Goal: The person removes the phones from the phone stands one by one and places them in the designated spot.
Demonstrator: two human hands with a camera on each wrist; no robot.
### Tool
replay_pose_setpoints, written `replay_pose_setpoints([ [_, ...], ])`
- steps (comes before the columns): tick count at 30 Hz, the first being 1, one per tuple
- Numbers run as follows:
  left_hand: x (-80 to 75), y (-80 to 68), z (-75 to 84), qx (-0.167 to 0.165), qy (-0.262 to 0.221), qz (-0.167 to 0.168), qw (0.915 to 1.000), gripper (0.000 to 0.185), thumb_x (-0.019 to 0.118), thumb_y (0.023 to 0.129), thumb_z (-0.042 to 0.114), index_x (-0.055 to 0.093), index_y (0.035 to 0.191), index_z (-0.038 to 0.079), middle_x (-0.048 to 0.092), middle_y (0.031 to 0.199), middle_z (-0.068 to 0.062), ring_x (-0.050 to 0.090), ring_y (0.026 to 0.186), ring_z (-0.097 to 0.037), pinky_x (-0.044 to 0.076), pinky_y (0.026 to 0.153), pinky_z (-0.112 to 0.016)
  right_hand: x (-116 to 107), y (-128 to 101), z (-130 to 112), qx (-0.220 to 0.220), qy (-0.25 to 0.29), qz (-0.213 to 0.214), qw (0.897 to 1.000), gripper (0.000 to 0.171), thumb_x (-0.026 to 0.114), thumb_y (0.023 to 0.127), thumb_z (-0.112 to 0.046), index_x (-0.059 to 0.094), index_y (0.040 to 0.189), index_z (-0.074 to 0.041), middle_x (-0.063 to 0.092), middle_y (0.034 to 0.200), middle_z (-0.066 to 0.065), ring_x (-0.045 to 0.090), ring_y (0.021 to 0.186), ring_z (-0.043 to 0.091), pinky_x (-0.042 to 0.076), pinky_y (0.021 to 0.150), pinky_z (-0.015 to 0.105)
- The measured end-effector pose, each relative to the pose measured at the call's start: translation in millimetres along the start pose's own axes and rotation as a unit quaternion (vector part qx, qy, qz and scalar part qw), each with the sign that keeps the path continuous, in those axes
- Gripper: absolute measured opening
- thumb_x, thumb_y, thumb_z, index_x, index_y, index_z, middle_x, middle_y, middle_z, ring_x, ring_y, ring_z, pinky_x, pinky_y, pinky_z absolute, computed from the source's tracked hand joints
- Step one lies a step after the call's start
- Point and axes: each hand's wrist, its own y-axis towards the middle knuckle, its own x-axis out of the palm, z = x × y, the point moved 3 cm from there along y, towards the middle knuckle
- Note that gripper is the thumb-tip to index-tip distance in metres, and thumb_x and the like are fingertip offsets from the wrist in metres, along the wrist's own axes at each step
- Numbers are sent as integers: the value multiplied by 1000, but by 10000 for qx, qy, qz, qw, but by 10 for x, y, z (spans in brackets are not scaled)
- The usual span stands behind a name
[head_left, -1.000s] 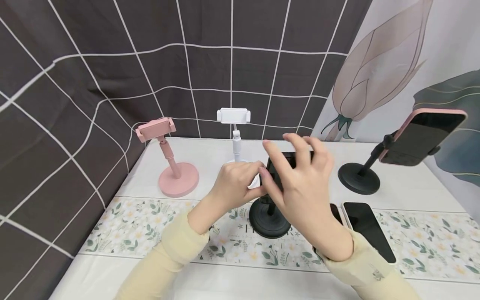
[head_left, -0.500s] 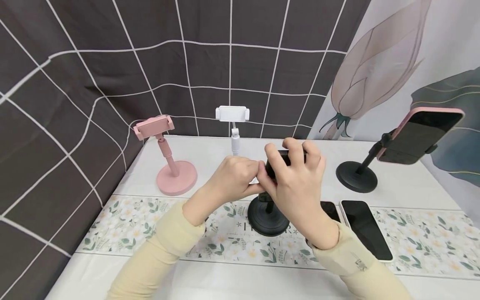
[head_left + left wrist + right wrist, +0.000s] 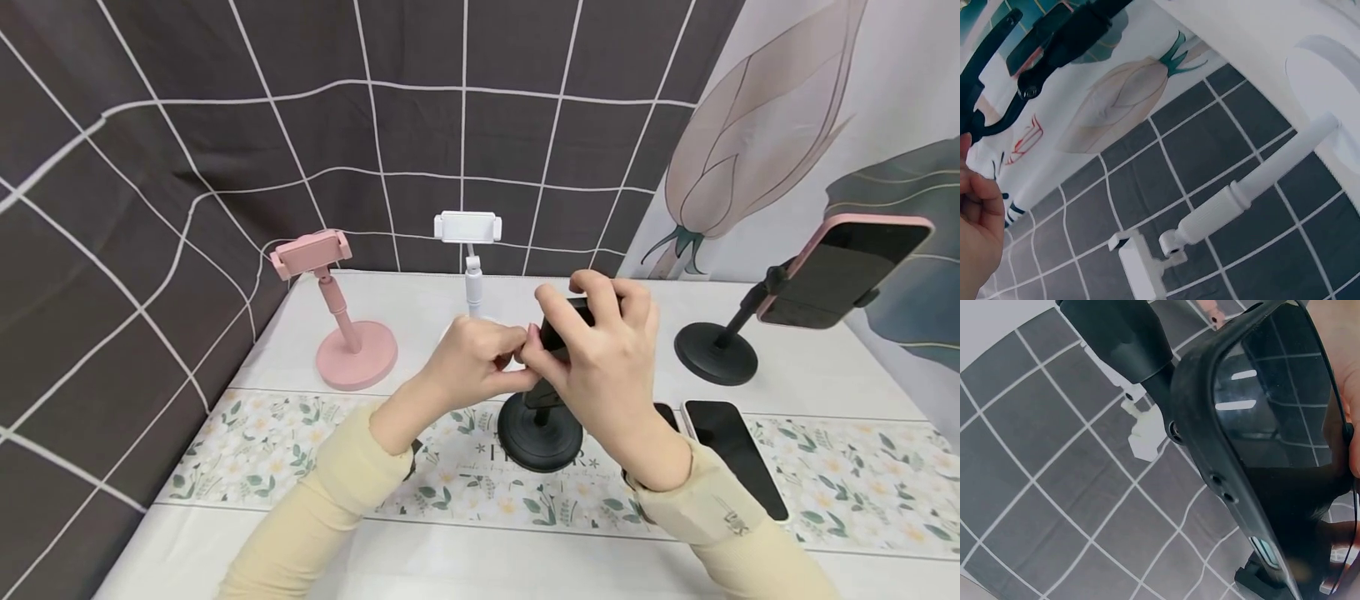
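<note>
Change: a second ago I had my right hand (image 3: 607, 350) spread wide in front of the phone; now its fingers are curled round the black phone (image 3: 564, 327), so I judge the grasp is made and the phone is being seated in the clamp.
Left hand: my left hand (image 3: 480, 362) pinches at the phone's left end, fingertips touching the right hand's thumb; I cannot see exactly what part it nips.
Right hand: wrapped over the phone's top and near edge, thumb on the left end.
Phone place: directly above the black stand (image 3: 540, 433), at the top of its short post, the stand's round base sitting on the flowered runner (image 3: 255, 454).
Phone axis: long axis runs roughly left to right over the stand, tilted a little; the right wrist view shows the dark glass screen (image 3: 1279, 394) next to my hand, with the stand's arm meeting the back of the case.
Left of the black stand: a pink stand (image 3: 352, 354) and a white stand (image 3: 468, 242), both with nothing in their clamps.
Right of the black stand: two phones lying flat (image 3: 731, 454), and further back a second black stand holding a pink-cased phone (image 3: 843, 271).
Table: white table (image 3: 810, 367).
</note>
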Motion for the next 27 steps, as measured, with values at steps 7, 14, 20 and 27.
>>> replay_pose_setpoints([
  [7,22,-12,-19,-136,-705,219,9972,24,67,64,4,44,59,10,43,48,2,39,45,-5,30,45,-12,-4,9,9,42,67,-149,9999,18,59,76,-13,62,94,-12,55,100,15,39,88,36,35,70,54],
  [14,30,-13,-62,-152,-1519,134,9882,25,70,65,1,48,57,8,43,47,1,37,44,-5,30,45,-12,-36,33,27,-84,262,-384,9989,18,59,74,-12,62,92,-12,55,100,15,39,87,37,35,70,54],
  [20,48,-16,-80,-117,-1870,107,9822,26,70,69,0,48,58,8,42,47,1,36,44,-5,29,44,-12,-70,74,67,-209,399,-659,9968,19,58,75,-14,62,93,-11,54,99,15,39,86,37,36,67,51],
  [27,79,7,-62,-14,-1978,58,9802,32,68,75,4,42,56,8,38,45,0,35,43,-5,33,45,-13,-125,57,140,-247,571,-940,9936,19,57,77,-16,63,94,-10,54,99,15,39,88,37,38,71,51],
])
